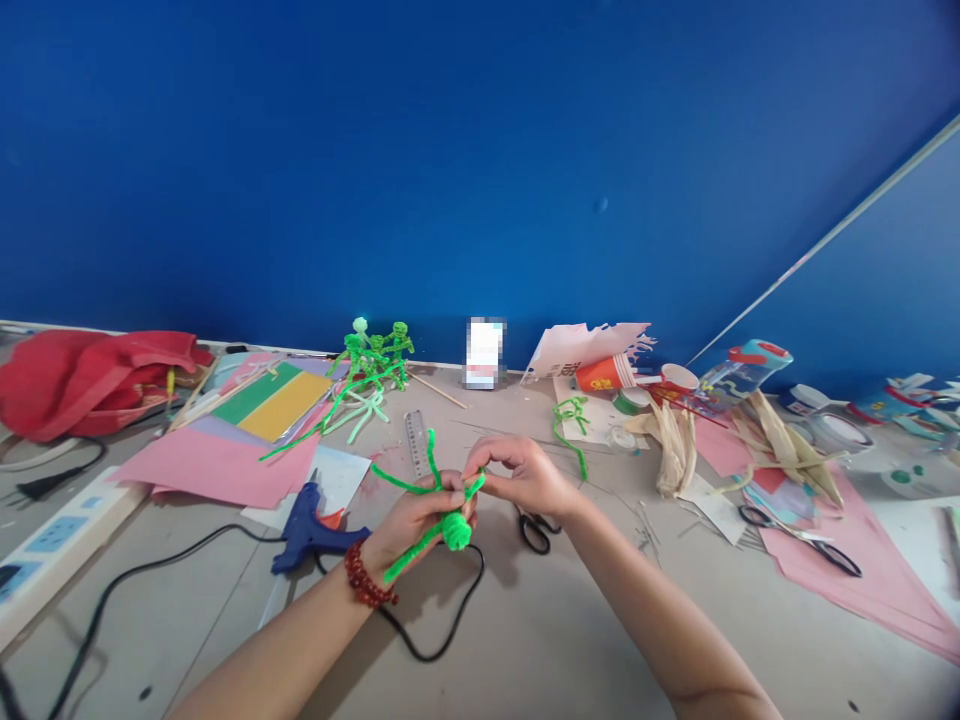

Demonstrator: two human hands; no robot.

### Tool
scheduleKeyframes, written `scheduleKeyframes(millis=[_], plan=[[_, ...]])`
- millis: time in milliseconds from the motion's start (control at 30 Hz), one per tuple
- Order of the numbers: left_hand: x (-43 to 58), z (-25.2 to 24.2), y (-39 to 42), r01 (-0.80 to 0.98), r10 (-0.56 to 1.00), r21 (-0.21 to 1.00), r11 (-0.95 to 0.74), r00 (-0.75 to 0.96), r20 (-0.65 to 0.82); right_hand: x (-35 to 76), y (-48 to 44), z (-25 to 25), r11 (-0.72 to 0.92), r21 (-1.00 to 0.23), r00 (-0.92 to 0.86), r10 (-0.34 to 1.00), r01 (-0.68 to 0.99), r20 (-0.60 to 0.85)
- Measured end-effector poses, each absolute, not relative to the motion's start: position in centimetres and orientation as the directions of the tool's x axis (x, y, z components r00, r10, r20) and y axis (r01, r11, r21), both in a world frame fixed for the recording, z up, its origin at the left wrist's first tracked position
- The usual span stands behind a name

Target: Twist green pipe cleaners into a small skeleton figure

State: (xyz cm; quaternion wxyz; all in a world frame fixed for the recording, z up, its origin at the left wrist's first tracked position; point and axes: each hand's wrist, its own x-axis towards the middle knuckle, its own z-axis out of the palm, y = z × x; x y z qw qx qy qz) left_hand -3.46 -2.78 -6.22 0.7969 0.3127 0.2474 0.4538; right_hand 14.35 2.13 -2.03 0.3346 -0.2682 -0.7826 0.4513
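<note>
A bright green pipe-cleaner figure [456, 531] with a round coiled head and several thin limbs is held above the middle of the table. My left hand [420, 520], a red bead bracelet at its wrist, grips the figure's body between thumb and fingers. One limb runs along my left wrist, and two others stick out past the fingers. My right hand [529, 475] pinches the end of a short green limb beside the left fingertips. Beneath the hands lie black-handled scissors [534, 533], partly hidden, and a clear ruler [415, 443] lies just beyond them.
Left are a blue glue gun [304, 530] with a black cord, a white power strip [64, 540], pink paper [225, 470] and a red cloth bag [90, 380]. Finished-looking green figures [379, 350] stand behind. Right are paper cups [607, 373], dried husks [675, 450] and more scissors [806, 540].
</note>
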Motion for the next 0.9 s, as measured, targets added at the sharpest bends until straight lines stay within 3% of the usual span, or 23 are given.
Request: scheduleKeyframes(millis=[167, 267, 433, 600, 767, 900], plan=[[-3.2, -6.5, -2.5, -0.590, 0.954, 0.756, 0.284, 0.256, -0.158, 14.0, 2.7, -3.8, 0.283, -0.959, -0.370, 0.891, 0.000, 0.263], [-3.0, -6.5, -2.4, -0.608, 0.974, 0.761, 0.227, 0.135, -0.182, 14.1, 2.4, -4.6, 0.196, -0.980, -0.216, 0.959, 0.036, 0.184], [-2.7, -6.6, -2.2, -0.626, 0.992, 0.770, 0.126, 0.093, -0.086, 14.1, 0.7, -4.0, 0.222, -0.969, -0.421, 0.894, 0.111, 0.156], [-2.6, -6.9, -2.3, -0.647, 0.993, 0.754, 0.111, 0.040, -0.112, 13.3, 0.0, -4.0, 0.278, -0.935, -0.407, 0.897, 0.219, 0.171], [-2.9, -7.1, -2.4, -0.619, 0.993, 0.779, 0.100, 0.108, -0.042, 13.8, 0.7, -3.7, 0.158, -0.987, -0.377, 0.915, 0.008, 0.143], [-3.4, -7.7, -1.5, -0.618, 0.985, 0.771, 0.152, 0.155, -0.071, 15.4, 1.3, -2.2, 0.012, -0.998, -0.501, 0.865, -0.059, 0.040]])
